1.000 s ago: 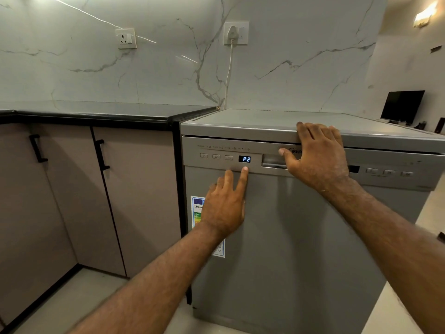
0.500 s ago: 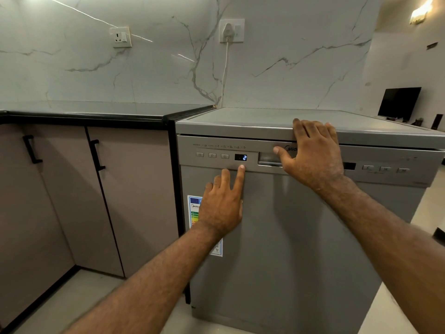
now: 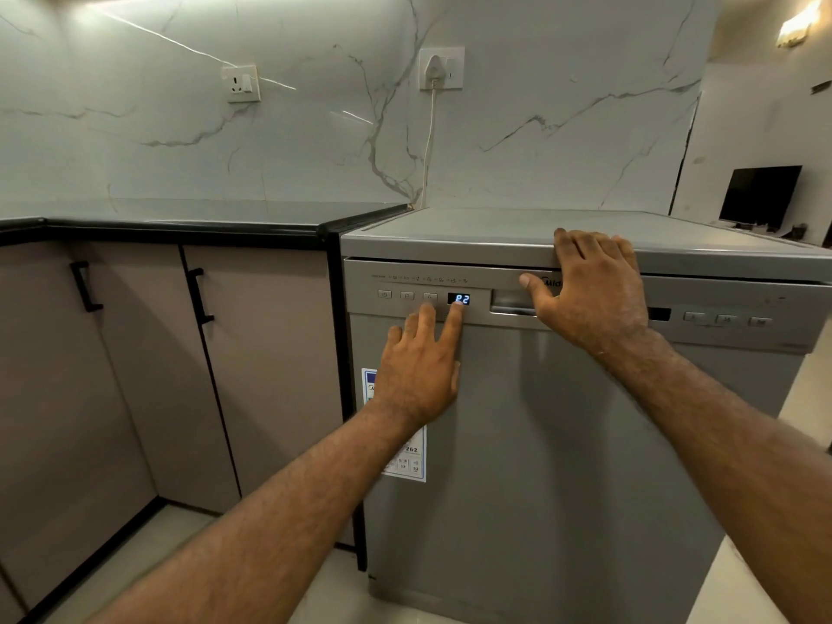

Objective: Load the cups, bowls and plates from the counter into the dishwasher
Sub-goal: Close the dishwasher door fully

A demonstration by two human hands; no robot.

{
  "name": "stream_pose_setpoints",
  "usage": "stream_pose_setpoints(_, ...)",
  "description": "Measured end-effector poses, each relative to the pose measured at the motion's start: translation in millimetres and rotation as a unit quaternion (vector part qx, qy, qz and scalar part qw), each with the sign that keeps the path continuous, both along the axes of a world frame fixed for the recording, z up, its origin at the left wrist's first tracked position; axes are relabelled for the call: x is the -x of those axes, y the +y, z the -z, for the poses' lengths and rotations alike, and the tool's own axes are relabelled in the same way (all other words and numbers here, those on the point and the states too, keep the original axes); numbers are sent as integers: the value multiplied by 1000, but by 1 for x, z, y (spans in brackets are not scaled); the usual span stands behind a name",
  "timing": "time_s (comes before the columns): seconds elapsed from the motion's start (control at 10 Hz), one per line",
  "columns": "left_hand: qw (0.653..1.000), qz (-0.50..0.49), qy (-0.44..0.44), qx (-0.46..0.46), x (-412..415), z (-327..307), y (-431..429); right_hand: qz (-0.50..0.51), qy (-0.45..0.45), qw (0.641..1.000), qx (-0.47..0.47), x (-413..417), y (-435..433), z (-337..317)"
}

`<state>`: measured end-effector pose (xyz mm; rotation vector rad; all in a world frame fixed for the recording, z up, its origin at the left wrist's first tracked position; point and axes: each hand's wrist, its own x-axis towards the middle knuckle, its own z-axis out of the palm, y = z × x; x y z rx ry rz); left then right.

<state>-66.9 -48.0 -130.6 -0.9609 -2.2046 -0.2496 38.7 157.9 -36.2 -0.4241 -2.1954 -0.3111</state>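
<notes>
A grey dishwasher [image 3: 562, 443] stands with its door closed, right of the counter. Its blue display [image 3: 463, 298] reads P2. My left hand [image 3: 421, 367] lies flat against the door, fingers straight, and the index fingertip touches the lower edge of the display. My right hand [image 3: 590, 295] rests over the top front edge of the dishwasher, fingers on the top panel and thumb stretched toward the recessed door handle [image 3: 511, 304]. No cups, bowls or plates are in view.
A black-edged counter [image 3: 189, 220] runs left of the dishwasher above beige cabinets [image 3: 261, 353] with black handles. Two wall sockets sit on the marble wall; a white plug and cable [image 3: 430, 128] lead down behind the dishwasher. A dark screen [image 3: 758, 193] stands far right.
My left index finger has crept up from below the control strip to the display. The right hand stays on the top edge. The view has shifted slightly.
</notes>
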Motion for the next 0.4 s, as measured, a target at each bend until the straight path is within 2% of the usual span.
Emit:
stream_pose_setpoints(0.1, 999, -9, 46, -24, 3, -27, -7, 30, -1, 1000, 10, 1, -7, -14)
stream_pose_setpoints(0.2, 996, 2, 73, -44, 6, -56, -13, 58, -43, 997, 23, 2, -16, -30)
stream_pose_setpoints(0.3, 994, -6, 99, -54, 23, -130, -22, 68, -100, 991, 52, 9, -20, -60)
stream_pose_setpoints(0.4, 993, -16, 102, -54, 36, -178, -28, 47, -116, 989, 72, 15, -23, -90)
